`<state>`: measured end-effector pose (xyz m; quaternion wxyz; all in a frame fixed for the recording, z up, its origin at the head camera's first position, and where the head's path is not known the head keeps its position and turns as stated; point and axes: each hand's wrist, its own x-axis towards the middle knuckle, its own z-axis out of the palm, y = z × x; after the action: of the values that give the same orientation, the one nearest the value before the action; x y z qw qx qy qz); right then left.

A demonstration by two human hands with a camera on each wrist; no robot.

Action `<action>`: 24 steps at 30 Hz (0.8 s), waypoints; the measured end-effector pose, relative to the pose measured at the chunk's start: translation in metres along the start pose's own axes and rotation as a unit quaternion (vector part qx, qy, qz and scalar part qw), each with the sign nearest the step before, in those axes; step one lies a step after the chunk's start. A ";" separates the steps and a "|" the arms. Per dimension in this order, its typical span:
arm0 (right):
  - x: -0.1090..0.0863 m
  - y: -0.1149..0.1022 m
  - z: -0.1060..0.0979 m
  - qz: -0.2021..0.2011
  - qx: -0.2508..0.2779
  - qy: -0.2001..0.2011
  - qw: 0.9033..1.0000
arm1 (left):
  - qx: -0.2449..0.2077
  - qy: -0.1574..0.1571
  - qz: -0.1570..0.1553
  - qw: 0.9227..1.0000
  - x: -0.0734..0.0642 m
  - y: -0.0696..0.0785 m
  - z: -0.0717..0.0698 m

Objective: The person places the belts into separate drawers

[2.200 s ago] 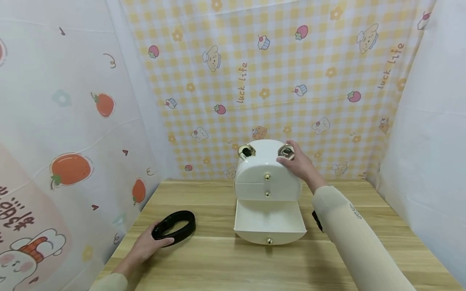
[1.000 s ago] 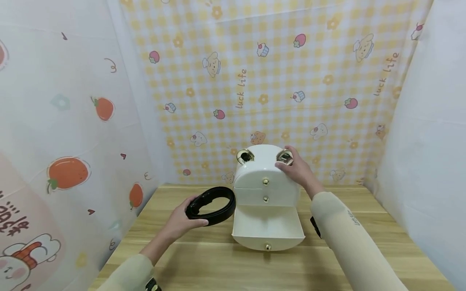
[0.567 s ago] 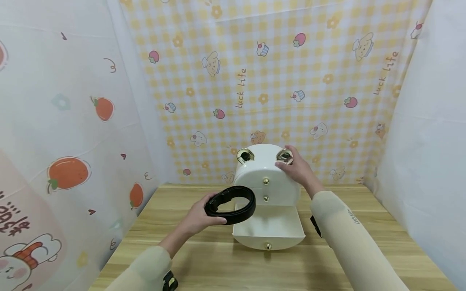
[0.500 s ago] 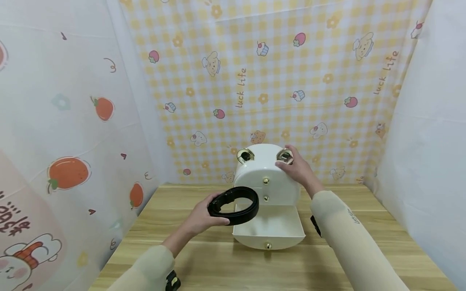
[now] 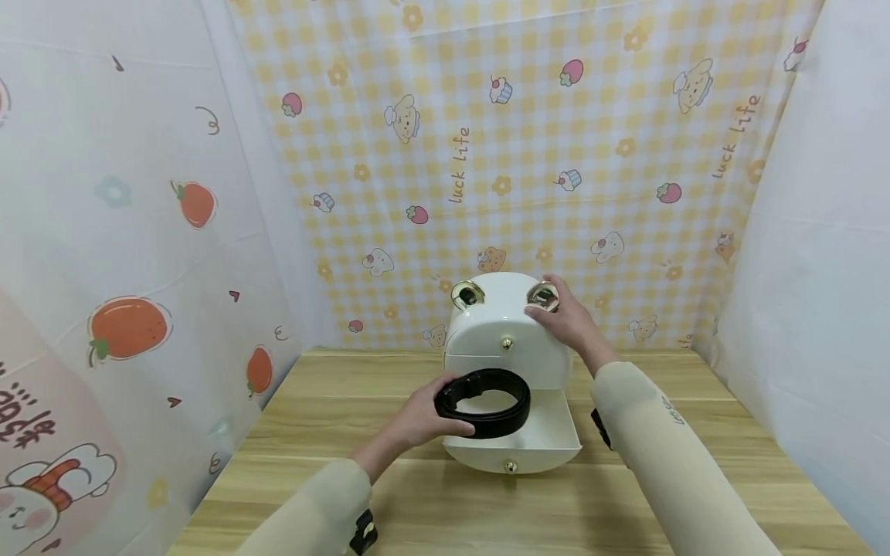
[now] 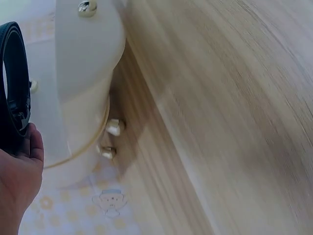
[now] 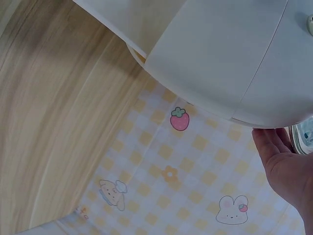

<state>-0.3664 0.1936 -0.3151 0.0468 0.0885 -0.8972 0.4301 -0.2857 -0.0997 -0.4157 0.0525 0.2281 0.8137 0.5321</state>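
My left hand (image 5: 424, 418) holds a coiled black belt (image 5: 513, 421) by its left side, thumb in front and fingers behind. The loop is raised over the pulled-out bottom drawer (image 5: 552, 432) of a white, round-topped drawer box (image 5: 480, 332), covering part of the drawer and the lower knob above it. My right hand (image 5: 568, 316) grips the box's upper right corner around a gold-rimmed eye (image 5: 543, 296), thumb on the front. In the left wrist view the belt (image 6: 17, 83) stands at the left edge; in the right wrist view the fingers (image 7: 269, 142) touch the box's edge.
The box stands on a wood-grain table (image 5: 389, 494) near its back edge. Behind hangs a yellow checked cloth (image 5: 445, 154); white printed cloth (image 5: 174, 255) closes the left side, and plain white cloth (image 5: 806, 270) the right.
The left hand has lifted the coiled belt off the table and carried it right, to over the drawer. The right hand stays on the box, which has not moved.
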 end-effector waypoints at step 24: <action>0.000 0.000 -0.001 0.008 0.005 0.000 1.000 | 0.060 -0.037 -0.022 0.997 0.020 -0.014 0.035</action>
<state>-0.3662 0.1940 -0.3142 0.0432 0.0815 -0.8958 0.4348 -0.2963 -0.0666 -0.4398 0.0809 0.2322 0.8463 0.4725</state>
